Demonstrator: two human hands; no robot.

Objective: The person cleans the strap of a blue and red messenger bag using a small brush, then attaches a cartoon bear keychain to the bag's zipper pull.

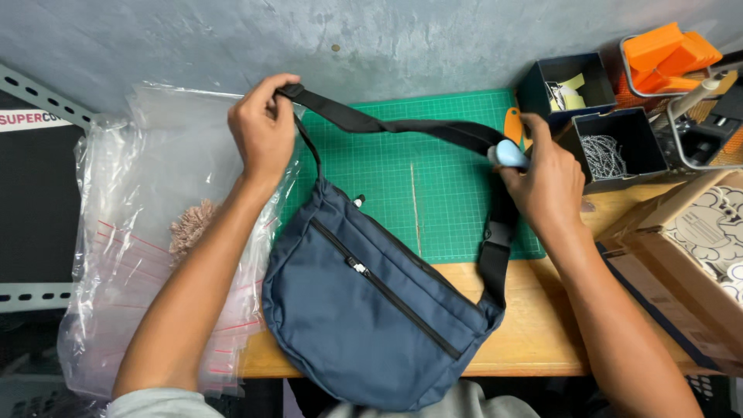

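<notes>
Navy fabric sling bag (pixel 364 317) sagging soft, light over green cutting mat (pixel 433 170) | left hand (pixel 261 128) gripping black webbing strap (pixel 402 126); right hand (pixel 546 182) pinching strap beside pale-blue tool (pixel 509 153) | strap looking like the firmest hold

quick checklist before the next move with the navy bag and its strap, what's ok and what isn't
1. Left hand grips the black webbing strap at its far end: ok.
2. Right hand holds the strap near a small pale blue object: ok; what that object is, cannot tell.
3. Strap stretched between the hands, untwisted: ok where visible.
4. Navy blue fabric sling bag fully on the wooden table: not ok, it overhangs the near edge.
5. Front zipper closed: ok.
6. Green cutting mat free under the strap: ok.
</notes>
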